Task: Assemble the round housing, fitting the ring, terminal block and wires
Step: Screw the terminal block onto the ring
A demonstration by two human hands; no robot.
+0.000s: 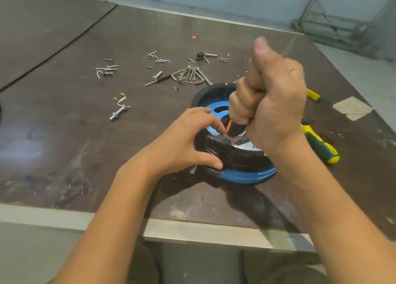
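Our right hand (272,103) clenches in a fist round the screwdriver (234,129), and our left hand (184,142) presses spread fingers on the round housing (205,90), near the table's (107,155) near right edge. If we bear down off-centre, the hidden tip may slip and gouge the terminal block (218,143) or skid the housing. It lies open side up; being round, it has no long axis
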